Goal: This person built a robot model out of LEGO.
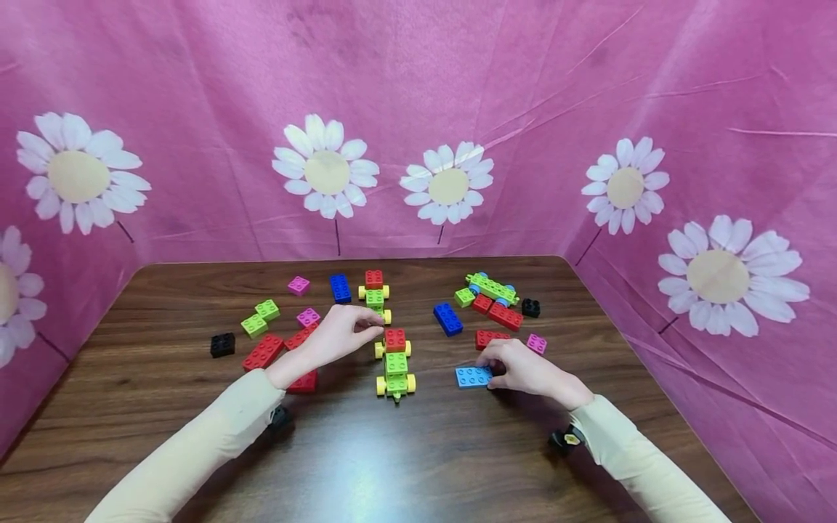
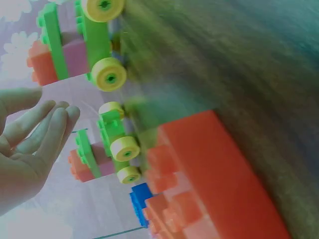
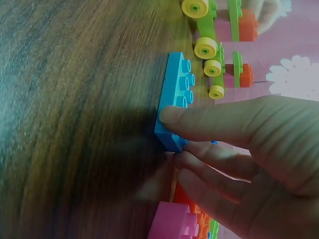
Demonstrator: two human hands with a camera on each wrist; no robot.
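My right hand [image 1: 526, 369] pinches a light blue building brick [image 1: 469, 376] at its right end, and the brick lies flat on the table. In the right wrist view, the thumb presses the near side of that brick [image 3: 170, 87] while the fingers curl behind it. Between two toy cars hovers my left hand [image 1: 333, 335], its fingers loosely bent and holding nothing. The nearer car [image 1: 396, 367] has yellow wheels, green bricks and a red brick on top. Built alike, the farther car [image 1: 375, 298] stands behind it, partly hidden by the left fingertips.
Left of the cars lie red bricks [image 1: 264, 352], green bricks [image 1: 260, 318], a black brick [image 1: 222, 344], pink bricks [image 1: 298, 285] and a blue brick [image 1: 340, 288]. On the right are another blue brick [image 1: 447, 319], a green car base [image 1: 493, 288] with blue wheels and several red bricks [image 1: 506, 316].
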